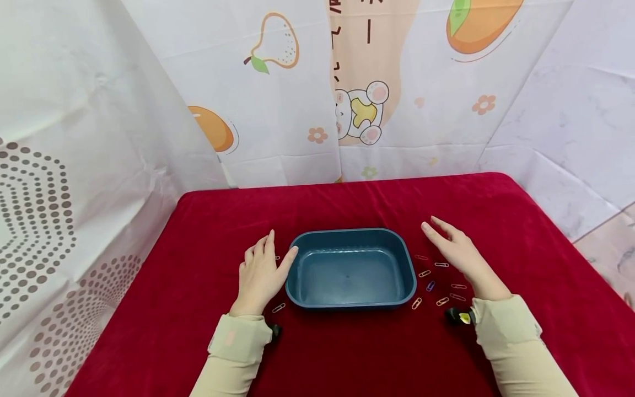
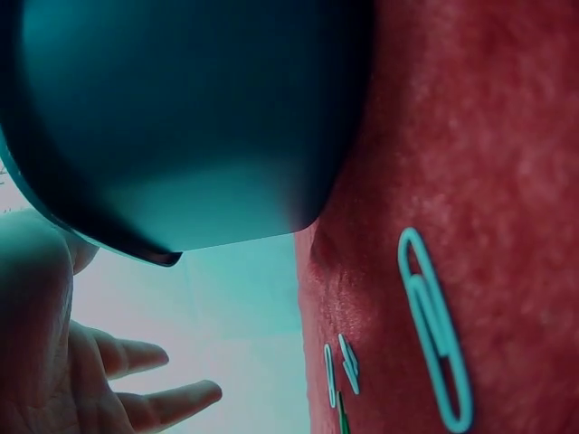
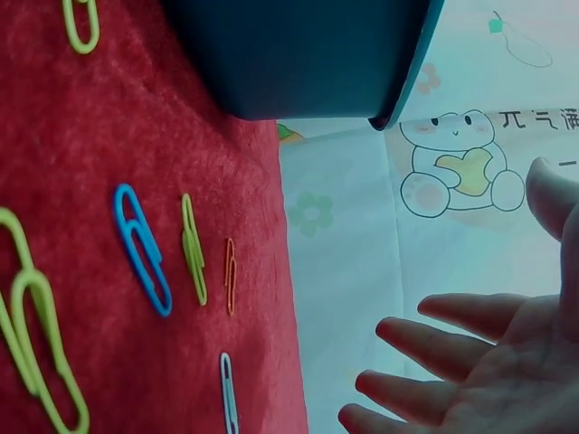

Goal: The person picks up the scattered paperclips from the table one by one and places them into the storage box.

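A blue rectangular plastic basin [image 1: 347,304] stands in the middle of the red cloth. At its left side is my left hand [image 1: 259,275], fingers extended and thumb overlapping the rim in the head view. My right hand [image 1: 458,255] hovers to the right of the basin, fingers spread, holding nothing. Several paper clips lie between basin and right hand, among them a blue clip [image 3: 143,249], a yellow clip [image 1: 416,303] and a white clip [image 1: 441,264]. Left of the basin, another paper clip [image 2: 436,330] lies near my left wrist; others are partly hidden by the left hand.
The red velvet cloth [image 1: 347,353] covers the table, whose far edge meets a white printed curtain [image 1: 278,121]. Patterned sheeting [image 1: 69,220] hangs along the left side, and pale marbled sheeting [image 1: 585,138] along the right. A dark wrist camera [image 1: 453,316] sits under the right cuff.
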{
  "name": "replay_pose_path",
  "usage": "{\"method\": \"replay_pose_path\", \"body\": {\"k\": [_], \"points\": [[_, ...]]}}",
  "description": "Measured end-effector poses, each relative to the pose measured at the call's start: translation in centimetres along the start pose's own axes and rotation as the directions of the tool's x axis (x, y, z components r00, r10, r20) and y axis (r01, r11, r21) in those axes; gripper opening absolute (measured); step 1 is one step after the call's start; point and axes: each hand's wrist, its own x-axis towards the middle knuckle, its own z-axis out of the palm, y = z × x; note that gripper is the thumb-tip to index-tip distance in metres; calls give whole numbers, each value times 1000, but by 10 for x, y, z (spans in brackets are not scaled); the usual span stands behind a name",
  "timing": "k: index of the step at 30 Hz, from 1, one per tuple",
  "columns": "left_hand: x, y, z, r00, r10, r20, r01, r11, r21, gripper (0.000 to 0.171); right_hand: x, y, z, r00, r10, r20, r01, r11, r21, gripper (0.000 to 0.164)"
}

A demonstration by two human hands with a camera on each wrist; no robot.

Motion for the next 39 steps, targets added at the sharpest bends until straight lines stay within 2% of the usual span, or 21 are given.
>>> {"method": "replay_pose_path", "body": {"k": [11,18,31,39], "points": [[0,0,4,1000,-14,1,14,997,-80,76,1,6,-2,1000,17,26,-17,999,31,78],[-1,4,6,999,-28,-25,24,988,-152,55,-2,10,-8,1000,6,20,-7,999,53,74],[0,6,6,1000,-24,-12,22,989,-147,42,4,23,-7,999,-34,-16,34,999,-33,65],[-2,7,6,1000,-22,11,23,991,-132,38,7,29,-4,1000,-28,-2,27,997,-76,57]]}}
